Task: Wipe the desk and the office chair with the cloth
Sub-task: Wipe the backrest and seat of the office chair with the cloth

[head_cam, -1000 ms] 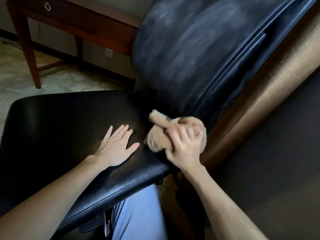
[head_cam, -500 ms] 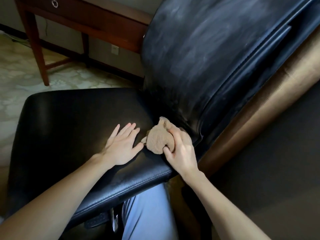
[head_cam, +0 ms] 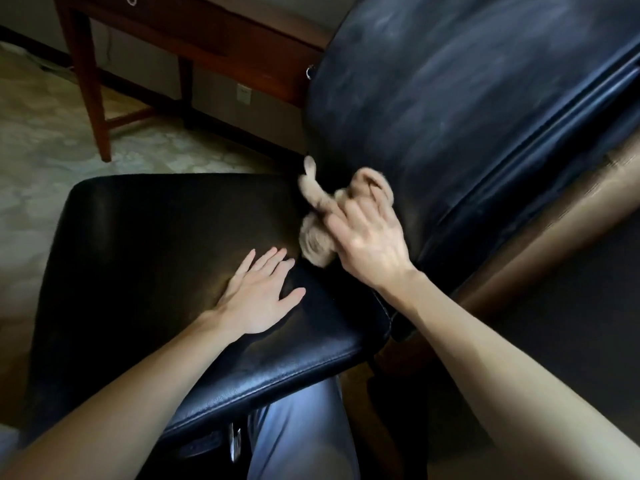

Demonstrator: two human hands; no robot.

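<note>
Cloth (head_cam: 317,239), bunched, lies at the crease where seat (head_cam: 156,254) meets backrest (head_cam: 450,98), the right hand (head_cam: 369,245) gripping it with curled fingers (head_cam: 353,211). Soft, light and limp, it probably wipes best held as a wad. Flat on the seat rests the left hand (head_cam: 258,296), fingers straight.

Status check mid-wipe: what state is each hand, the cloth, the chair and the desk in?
left hand: open, flat on the chair seat.
right hand: gripping the cloth.
cloth: bunched, at the seat-backrest crease.
backrest: pale streaks across it.
desk: neither hand on it.
</note>
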